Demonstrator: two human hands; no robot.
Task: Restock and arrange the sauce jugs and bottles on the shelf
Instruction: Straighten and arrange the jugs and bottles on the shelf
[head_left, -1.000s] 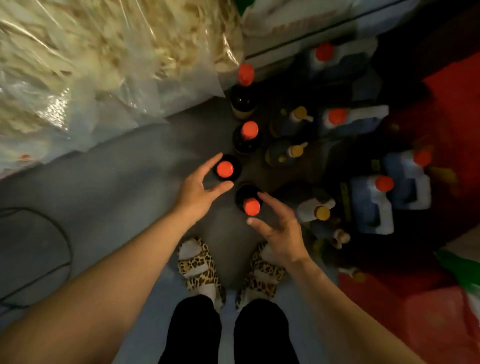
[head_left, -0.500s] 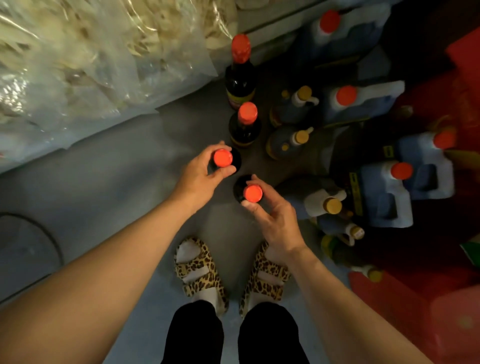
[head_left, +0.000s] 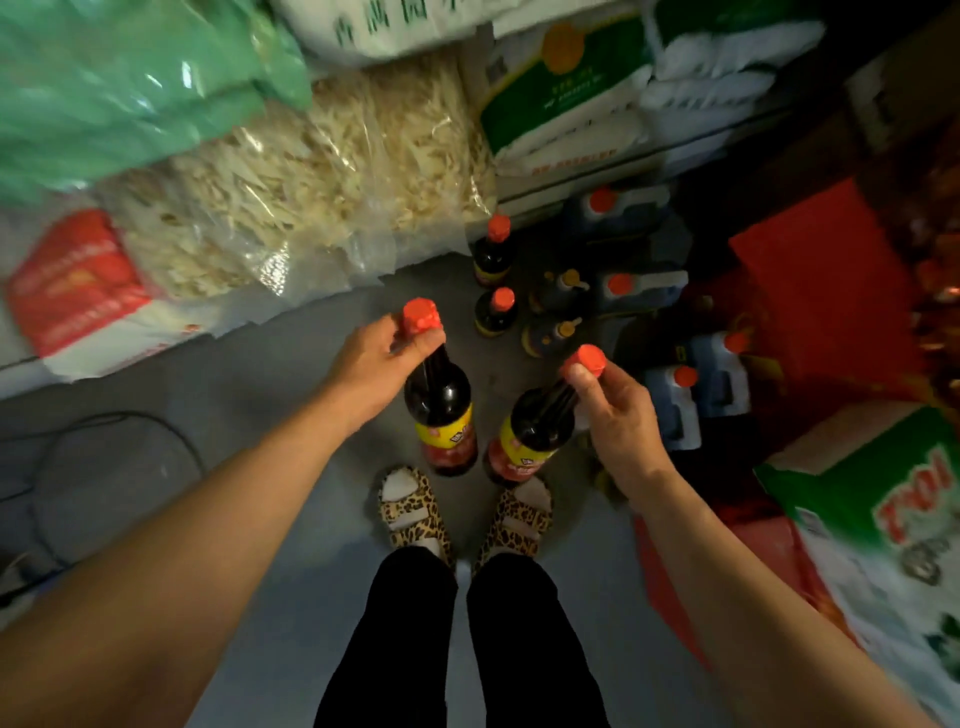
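Observation:
Two dark sauce bottles with red caps and yellow-red labels hang above the grey floor. My left hand (head_left: 371, 358) grips the neck of the left bottle (head_left: 441, 410) just under its cap. My right hand (head_left: 615, 410) pinches the neck of the right bottle (head_left: 530, 431), which tilts to the left. Two more red-capped bottles (head_left: 493, 254) (head_left: 496, 314) stand on the floor beyond, beside two smaller bottles with yellow spouts (head_left: 558, 291). Several blue-white jugs with red caps (head_left: 675, 405) crowd the right side.
Clear bags of pale dried strips (head_left: 322, 202) and sacks (head_left: 566, 98) fill the low shelf ahead. A green bag (head_left: 119, 88) lies at upper left. A red box (head_left: 810, 291) and a green-white sack (head_left: 893, 525) sit at right. A cable (head_left: 171, 441) runs across the floor at left.
Both hands closed on the bottle necks and lifted the two bottles off the floor. The view tilted up, showing more of the shelf.

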